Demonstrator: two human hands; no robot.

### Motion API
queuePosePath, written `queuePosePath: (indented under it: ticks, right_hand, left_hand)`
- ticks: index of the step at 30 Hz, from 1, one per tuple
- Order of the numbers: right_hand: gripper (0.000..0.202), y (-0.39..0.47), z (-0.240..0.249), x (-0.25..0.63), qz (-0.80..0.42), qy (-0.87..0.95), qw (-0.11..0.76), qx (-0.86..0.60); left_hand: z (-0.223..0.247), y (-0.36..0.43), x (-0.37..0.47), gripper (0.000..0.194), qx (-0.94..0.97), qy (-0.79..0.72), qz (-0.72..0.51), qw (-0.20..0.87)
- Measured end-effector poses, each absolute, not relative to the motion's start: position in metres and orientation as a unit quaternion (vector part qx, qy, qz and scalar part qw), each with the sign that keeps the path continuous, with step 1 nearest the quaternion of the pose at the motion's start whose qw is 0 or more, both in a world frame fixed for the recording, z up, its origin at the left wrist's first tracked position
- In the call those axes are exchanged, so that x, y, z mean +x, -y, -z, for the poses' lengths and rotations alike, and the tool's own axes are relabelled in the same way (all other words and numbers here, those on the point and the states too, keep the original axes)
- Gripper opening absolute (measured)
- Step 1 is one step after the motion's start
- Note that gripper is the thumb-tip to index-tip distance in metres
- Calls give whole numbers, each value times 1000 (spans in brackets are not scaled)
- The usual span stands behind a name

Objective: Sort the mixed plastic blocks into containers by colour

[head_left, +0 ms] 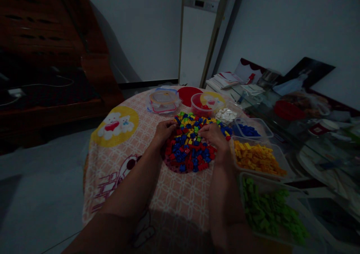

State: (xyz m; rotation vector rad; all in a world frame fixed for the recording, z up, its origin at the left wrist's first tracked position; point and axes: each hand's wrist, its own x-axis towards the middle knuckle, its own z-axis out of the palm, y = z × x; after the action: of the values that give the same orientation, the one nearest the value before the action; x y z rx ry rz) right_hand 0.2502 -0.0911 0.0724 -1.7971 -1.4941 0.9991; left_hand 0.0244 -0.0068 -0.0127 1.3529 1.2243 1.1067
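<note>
A mixed pile of small toy building bricks (191, 151) in red, blue, yellow and green lies on the round table, between and in front of my hands. At the pile's left edge is my left hand (165, 129), its fingers curled together by the bricks. My right hand (213, 135) reaches over the right part of the pile with its fingertips pinched. Whatever either hand holds is too small and dark to make out. Sorted bricks fill clear tubs on the right: green bricks (272, 211), yellow bricks (255, 158) and blue bricks (248, 130).
A patterned tablecloth (180, 194) covers the table. Toward the back are stacked clear lids (163, 98), a red round lid (189, 95), a tub (201, 109) with red bricks and some white bricks (225, 114). A cluttered glass table (284, 115) adjoins on the right.
</note>
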Motion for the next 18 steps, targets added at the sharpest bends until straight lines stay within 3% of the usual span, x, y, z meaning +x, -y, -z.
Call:
queuePosePath:
  ticks: [4,7,11,18]
  right_hand:
    - [14,87,-75,231,-247,648,122,-710]
    - [15,84,-74,221,-183,637,41,-748]
    - [29,81,-69,216,-139,634,11,-760]
    - [35,80,-63,211,-123,641,-5,-758]
  left_hand:
    - [13,7,25,29,546,-500,-457,493]
    - [14,7,25,29,546,-501,-461,489]
    - [17,6,25,29,553,-499,-461,483]
    - [17,6,25,31,552,-488,-465,492]
